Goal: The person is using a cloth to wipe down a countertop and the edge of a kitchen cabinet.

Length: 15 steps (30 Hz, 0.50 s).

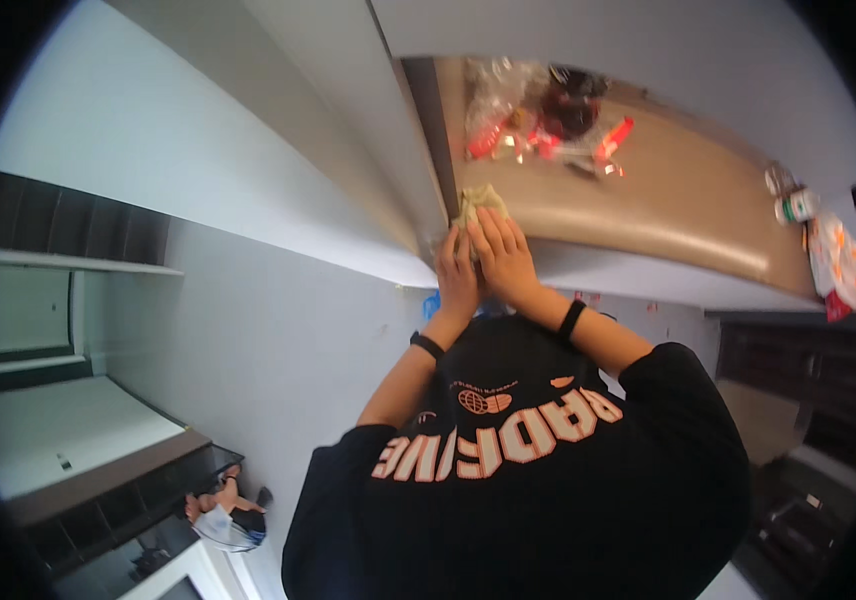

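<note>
A crumpled pale yellow cloth (483,199) lies at the left front corner of a brown shelf (653,187) inside a grey cabinet. My right hand (504,255) presses on the cloth with its fingers stretched forward. Close beside it, my left hand (458,277) grips the cloth's near left side, against the cabinet's side panel (390,180). Both hands cover much of the cloth, so its lower part is hidden. Each wrist wears a black band.
Clear plastic bags (503,86), a dark round item (570,109) and a red-handled item (614,139) lie blurred deeper on the shelf. A white bottle (797,206) and a printed plastic bag (837,259) sit at its right end. Another person (229,517) is at lower left.
</note>
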### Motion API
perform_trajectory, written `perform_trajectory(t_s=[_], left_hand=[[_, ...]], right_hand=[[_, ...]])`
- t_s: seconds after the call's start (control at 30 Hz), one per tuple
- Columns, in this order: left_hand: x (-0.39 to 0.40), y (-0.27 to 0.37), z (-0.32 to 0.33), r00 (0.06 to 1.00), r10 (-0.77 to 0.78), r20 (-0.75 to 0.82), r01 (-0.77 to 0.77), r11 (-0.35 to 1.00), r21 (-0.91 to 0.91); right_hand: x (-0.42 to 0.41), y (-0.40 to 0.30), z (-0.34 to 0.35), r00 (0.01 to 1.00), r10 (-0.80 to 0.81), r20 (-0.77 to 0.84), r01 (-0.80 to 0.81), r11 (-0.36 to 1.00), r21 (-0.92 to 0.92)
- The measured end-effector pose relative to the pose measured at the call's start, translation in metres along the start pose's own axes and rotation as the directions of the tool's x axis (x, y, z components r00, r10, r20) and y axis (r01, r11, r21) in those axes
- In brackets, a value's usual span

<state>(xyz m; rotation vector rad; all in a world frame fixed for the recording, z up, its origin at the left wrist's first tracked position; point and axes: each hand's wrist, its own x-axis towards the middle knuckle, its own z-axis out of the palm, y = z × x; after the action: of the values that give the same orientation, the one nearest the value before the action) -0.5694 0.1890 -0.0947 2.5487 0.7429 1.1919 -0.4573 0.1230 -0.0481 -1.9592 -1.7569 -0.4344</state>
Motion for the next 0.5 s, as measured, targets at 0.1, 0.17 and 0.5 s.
perform_trajectory(t_s=[0.1, 0.17, 0.5], left_hand=[[-0.007, 0.000, -0.005, 0.997, -0.042, 0.061, 0.051, 0.986, -0.159], [-0.008, -0.007, -0.003, 0.990, -0.058, 0.130, 0.087, 0.969, -0.233], [-0.011, -0.010, -0.018, 0.927, -0.035, 0.373, 0.163, 0.934, -0.317]], right_hand=[[-0.016, -0.006, 0.009, 0.989, 0.061, -0.136, -0.055, 0.997, 0.045], [-0.023, -0.011, 0.021, 0.982, 0.094, -0.164, -0.087, 0.995, 0.045], [-0.060, -0.038, 0.014, 0.986, 0.152, -0.064, -0.154, 0.988, -0.018]])
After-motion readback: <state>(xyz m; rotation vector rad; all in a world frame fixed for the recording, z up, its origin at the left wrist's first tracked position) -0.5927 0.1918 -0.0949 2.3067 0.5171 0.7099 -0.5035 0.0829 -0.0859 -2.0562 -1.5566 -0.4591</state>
